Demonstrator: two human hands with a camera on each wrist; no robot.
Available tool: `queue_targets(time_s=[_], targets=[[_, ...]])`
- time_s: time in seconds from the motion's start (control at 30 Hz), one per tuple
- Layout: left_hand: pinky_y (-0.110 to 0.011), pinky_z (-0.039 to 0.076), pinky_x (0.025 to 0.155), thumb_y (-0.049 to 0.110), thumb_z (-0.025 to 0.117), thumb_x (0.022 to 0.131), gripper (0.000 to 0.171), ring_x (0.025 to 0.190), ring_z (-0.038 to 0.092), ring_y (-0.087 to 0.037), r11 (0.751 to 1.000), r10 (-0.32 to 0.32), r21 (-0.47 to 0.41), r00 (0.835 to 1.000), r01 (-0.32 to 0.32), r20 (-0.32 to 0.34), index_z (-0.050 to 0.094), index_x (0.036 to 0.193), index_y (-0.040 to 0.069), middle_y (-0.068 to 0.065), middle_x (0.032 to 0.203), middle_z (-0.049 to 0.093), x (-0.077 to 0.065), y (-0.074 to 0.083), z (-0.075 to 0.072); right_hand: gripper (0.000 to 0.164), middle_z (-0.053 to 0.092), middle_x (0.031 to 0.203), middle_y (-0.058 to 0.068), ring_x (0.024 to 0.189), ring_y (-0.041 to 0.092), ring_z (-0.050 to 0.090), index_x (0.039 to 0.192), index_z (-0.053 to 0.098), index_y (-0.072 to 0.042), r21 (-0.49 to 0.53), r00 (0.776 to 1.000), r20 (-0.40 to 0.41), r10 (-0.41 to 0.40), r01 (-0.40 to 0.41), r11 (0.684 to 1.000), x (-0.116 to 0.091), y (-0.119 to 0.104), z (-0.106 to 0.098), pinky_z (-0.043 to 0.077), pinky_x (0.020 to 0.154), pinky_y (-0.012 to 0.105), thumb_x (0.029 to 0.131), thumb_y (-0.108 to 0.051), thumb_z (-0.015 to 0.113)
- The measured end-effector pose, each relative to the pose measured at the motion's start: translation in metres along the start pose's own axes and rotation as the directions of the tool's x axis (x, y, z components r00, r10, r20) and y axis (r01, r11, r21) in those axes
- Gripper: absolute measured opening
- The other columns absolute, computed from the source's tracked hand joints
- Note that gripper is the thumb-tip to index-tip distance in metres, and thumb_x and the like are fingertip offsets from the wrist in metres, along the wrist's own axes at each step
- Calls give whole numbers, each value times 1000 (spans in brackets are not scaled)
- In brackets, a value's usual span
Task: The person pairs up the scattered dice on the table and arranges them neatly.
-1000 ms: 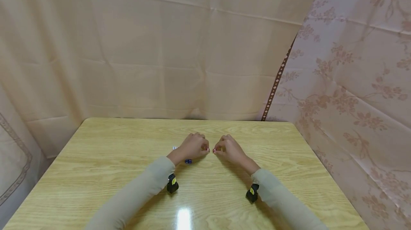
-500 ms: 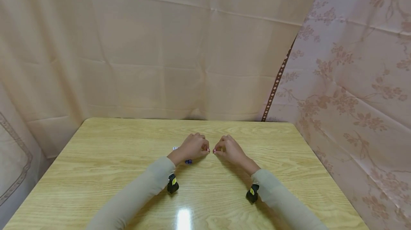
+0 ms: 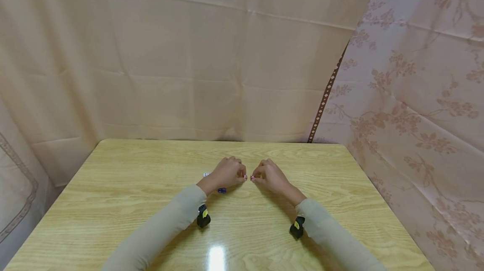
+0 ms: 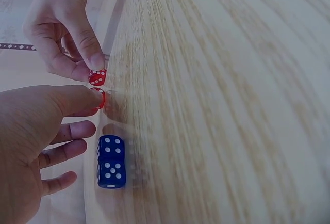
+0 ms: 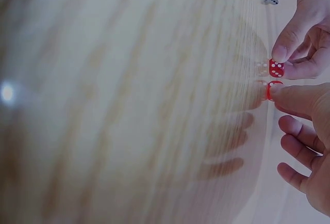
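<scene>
My left hand (image 3: 228,171) pinches a red die (image 4: 101,100) with white pips between thumb and forefinger, low at the tabletop. Facing it, my right hand (image 3: 273,177) pinches a second red die (image 5: 273,91) in the same way, its thumb covering part of the face. A narrow gap parts the two dice in the head view. In the left wrist view, the other fingers of the left hand are spread loosely beside two blue dice (image 4: 111,162), which stand side by side on the table.
White dice (image 3: 206,174) lie behind the left wrist, partly hidden by it in the head view. The wooden table (image 3: 151,203) reaches back to a beige curtain (image 3: 170,73). A floral cloth (image 3: 423,115) hangs along the right side.
</scene>
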State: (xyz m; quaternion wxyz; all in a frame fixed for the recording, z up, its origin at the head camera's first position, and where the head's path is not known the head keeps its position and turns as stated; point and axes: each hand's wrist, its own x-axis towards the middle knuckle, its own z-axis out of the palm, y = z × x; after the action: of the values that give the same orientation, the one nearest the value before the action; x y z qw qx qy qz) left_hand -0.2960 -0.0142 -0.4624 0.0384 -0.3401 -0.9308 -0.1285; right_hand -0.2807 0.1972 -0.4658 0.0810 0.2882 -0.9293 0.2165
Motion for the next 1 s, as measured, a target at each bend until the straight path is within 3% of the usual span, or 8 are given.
queue_targets(time_s=[1.0], targets=[[-40, 46, 83, 34, 77, 90, 11, 85, 55, -14, 1000, 16, 6, 1000, -16, -23, 77, 90, 23, 6, 85, 64, 4, 5, 1, 6, 64, 87, -1, 82, 12, 48, 87, 80, -11, 0, 1000, 0, -2, 2, 1000, 0, 1, 1, 43, 73, 26, 84, -15, 83]])
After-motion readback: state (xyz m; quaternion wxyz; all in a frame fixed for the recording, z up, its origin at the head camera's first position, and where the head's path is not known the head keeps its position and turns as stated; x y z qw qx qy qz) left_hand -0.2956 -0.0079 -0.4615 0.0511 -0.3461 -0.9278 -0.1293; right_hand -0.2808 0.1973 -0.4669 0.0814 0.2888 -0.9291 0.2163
